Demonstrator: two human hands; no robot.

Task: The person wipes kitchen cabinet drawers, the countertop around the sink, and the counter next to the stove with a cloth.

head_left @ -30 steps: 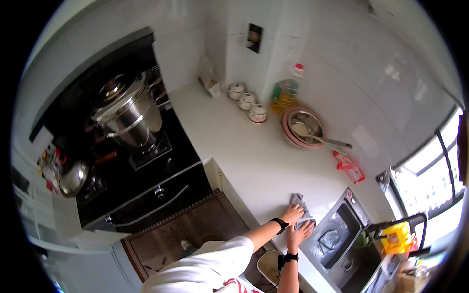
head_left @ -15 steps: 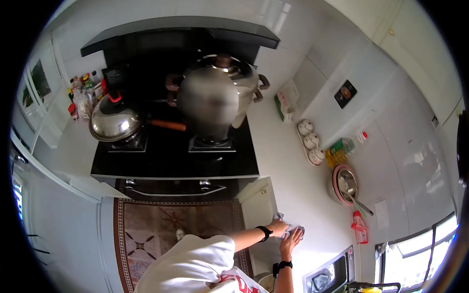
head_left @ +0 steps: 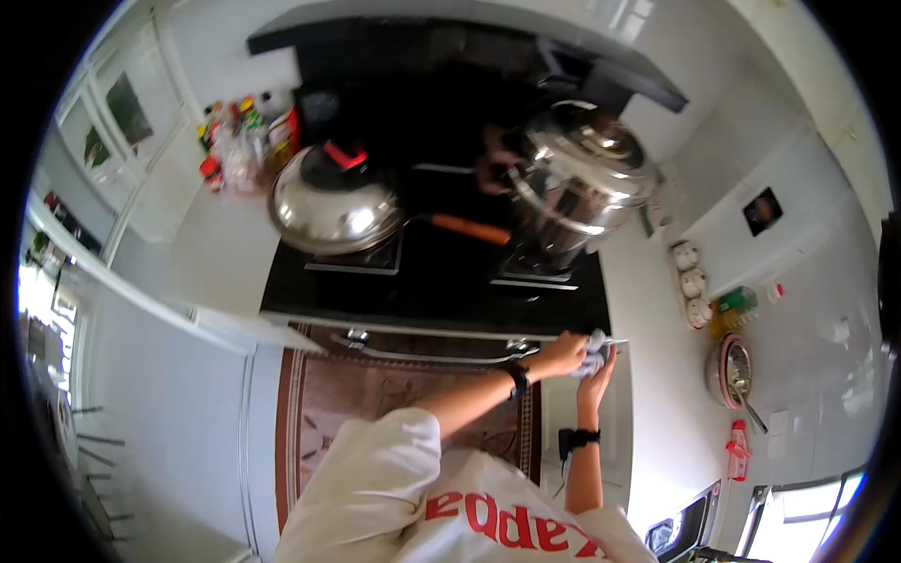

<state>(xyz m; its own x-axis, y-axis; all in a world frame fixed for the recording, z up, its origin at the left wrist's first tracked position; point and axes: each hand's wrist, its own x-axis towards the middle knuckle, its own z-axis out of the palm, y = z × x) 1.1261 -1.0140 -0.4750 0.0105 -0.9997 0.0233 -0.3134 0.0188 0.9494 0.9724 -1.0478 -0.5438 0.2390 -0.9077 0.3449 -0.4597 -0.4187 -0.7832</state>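
Observation:
A bunched grey cloth (head_left: 591,360) is gripped between my two hands at the front right corner of the black hob (head_left: 441,305). My left hand (head_left: 561,355) is closed on the cloth from the left side. Beneath and to the right, my right hand (head_left: 595,383) is curled against the same cloth. Both hands are by the front edge where the hob meets the white counter (head_left: 657,403). Whether the cloth touches that edge, I cannot tell.
A lidded wok (head_left: 333,211) with a wooden handle (head_left: 469,229) sits on the left burner, a tall steel pot (head_left: 577,188) on the right. Bottles (head_left: 246,141) crowd the left counter. Along the right wall stand lidded jars (head_left: 693,282), an oil bottle (head_left: 737,305) and bowls (head_left: 729,371).
My view has turned left. Both hands, still with the cloth, have moved from the counter near the sink forward to the hob's front right corner.

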